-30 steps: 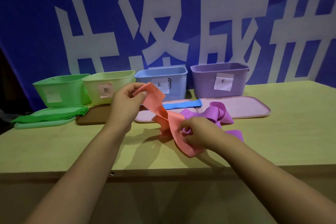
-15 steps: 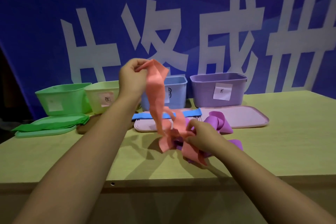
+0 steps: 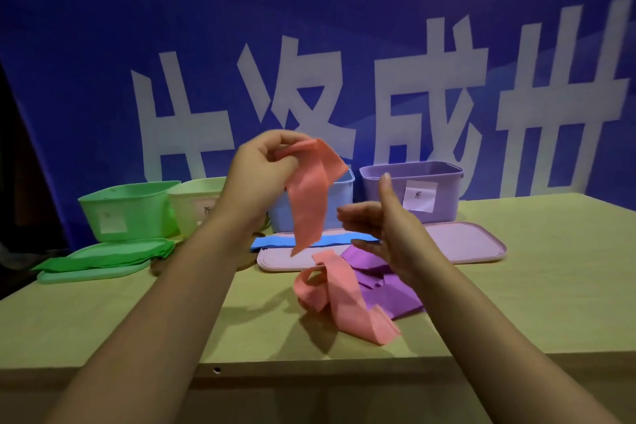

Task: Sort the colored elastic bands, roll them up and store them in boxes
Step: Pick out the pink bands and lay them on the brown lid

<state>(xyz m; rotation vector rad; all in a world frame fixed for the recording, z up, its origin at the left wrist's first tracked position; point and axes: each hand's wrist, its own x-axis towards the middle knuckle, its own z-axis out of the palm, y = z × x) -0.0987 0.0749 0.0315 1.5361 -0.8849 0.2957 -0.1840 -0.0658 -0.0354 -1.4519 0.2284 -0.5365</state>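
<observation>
Your left hand [image 3: 261, 169] pinches one end of the coral band [image 3: 309, 203], raised above the surface [image 3: 516, 286]. It drapes down, its far end coiled beside the purple band [image 3: 385, 289]. Your right hand [image 3: 382, 227] hovers just right of it, fingers straight, holding nothing.

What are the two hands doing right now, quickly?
Left hand: raised, pinching the top end of the pink band.
Right hand: open, fingers straight, holding nothing, beside the hanging band.
</observation>
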